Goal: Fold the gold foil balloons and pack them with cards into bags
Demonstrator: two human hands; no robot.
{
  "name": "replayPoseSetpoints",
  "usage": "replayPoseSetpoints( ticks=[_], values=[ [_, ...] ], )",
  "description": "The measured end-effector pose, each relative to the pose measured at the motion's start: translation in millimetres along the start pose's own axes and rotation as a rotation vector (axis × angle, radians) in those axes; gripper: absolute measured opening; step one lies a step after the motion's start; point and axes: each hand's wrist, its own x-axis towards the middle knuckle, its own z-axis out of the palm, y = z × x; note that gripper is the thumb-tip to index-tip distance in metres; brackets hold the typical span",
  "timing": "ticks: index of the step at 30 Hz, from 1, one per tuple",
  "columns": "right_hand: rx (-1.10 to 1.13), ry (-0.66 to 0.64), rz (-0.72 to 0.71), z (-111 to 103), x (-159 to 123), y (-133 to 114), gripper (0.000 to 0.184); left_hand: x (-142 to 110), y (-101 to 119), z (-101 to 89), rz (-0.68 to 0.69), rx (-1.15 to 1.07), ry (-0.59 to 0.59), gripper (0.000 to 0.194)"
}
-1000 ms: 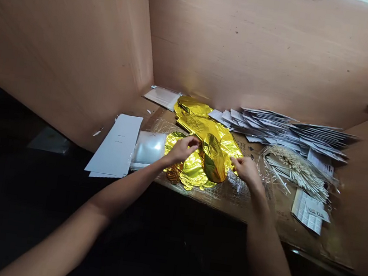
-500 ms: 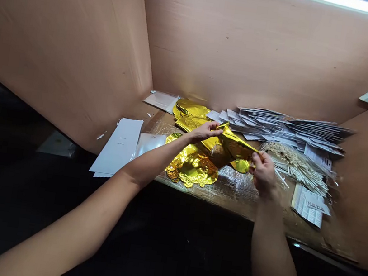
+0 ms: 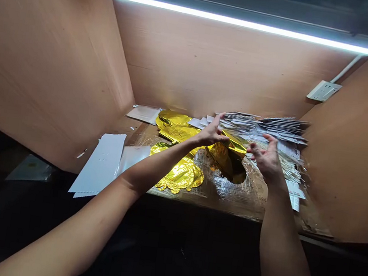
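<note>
A flat gold foil balloon (image 3: 230,165) hangs tilted between my hands, just above the worktop. My left hand (image 3: 210,135) is at its upper left, with one finger raised and the others at the foil, where the grip is partly hidden. At the right corner of the foil, my right hand (image 3: 266,158) pinches the edge with its fingertips while one finger sticks up. To the left lie more gold foil balloons: a shiny scalloped pile (image 3: 184,174) near the front edge, partly behind my left forearm, and another pile (image 3: 174,120) further back.
Stacks of folded printed papers (image 3: 274,125) stand along the back wall. A bundle of thin white sticks (image 3: 291,169) lies at the right beside printed sheets (image 3: 295,190). White cards (image 3: 100,163) overhang the front left edge. Wooden panels (image 3: 194,66) enclose the worktop; a white socket (image 3: 324,91) sits at right.
The view has tilted up, showing the whole light strip. The foil balloon has turned and hangs lower between my hands; a finger on each hand has lifted away from it.
</note>
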Motion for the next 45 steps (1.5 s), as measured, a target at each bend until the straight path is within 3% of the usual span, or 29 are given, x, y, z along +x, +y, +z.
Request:
replayPoseSetpoints(
  ticks=[2, 3, 5, 8, 12, 15, 17, 22, 25, 29, 31, 38, 45],
  values=[
    [0.132, -0.260, 0.075, 3, -4, -7, 0.088, 7, 8, -1.2, 0.078, 0.026, -0.045, 0.082],
    [0.194, -0.308, 0.105, 6, -2, -12, 0.084, 10, 12, -2.6, 0.111, 0.035, -0.064, 0.068],
    [0.288, -0.250, 0.112, 14, 8, -20, 0.063, 17, 20, -6.5, 0.154, 0.058, -0.062, 0.046],
    [0.296, -0.143, -0.034, 21, 23, -31, 0.037, 22, 33, -13.9, 0.195, 0.190, 0.077, 0.033],
    [0.057, -0.085, -0.316, 23, 16, -35, 0.030, 3, 48, -17.2, 0.322, 0.529, 0.229, 0.027],
    [-0.168, 0.065, -0.482, 22, -14, -25, 0.021, -34, 48, -8.7, 0.440, 0.689, 0.284, 0.021],
    [-0.297, 0.134, -0.569, 23, -46, -8, 0.015, -67, 36, 1.1, 0.520, 0.783, 0.297, 0.014],
    [-0.456, 0.065, -0.721, 33, -150, 66, 0.011, -171, -28, 28.6, 0.580, 1.077, 0.242, 0.019],
    [-0.635, 0.038, -0.672, 42, -209, 103, 0.010, -227, -67, 39.9, 0.535, 1.168, 0.086, 0.018],
    [-0.852, -0.121, -0.649, 57, -255, 118, 0.041, -269, -94, 46.6, 0.535, 1.117, -0.180, 0.023],
    [-0.850, -0.172, -0.673, 62, -264, 119, 0.041, -273, -100, 49.3, 0.516, 1.093, -0.224, 0.024],
    [-0.891, -0.098, -0.690, 54, -253, 117, 0.013, -250, -101, 57.4, 0.564, 1.009, -0.244, 0.024],
    [-0.896, -0.226, -0.773, 46, -235, 108, 0.022, -243, -93, 52.9, 0.625, 0.986, -0.332, 0.026]
  ],
)
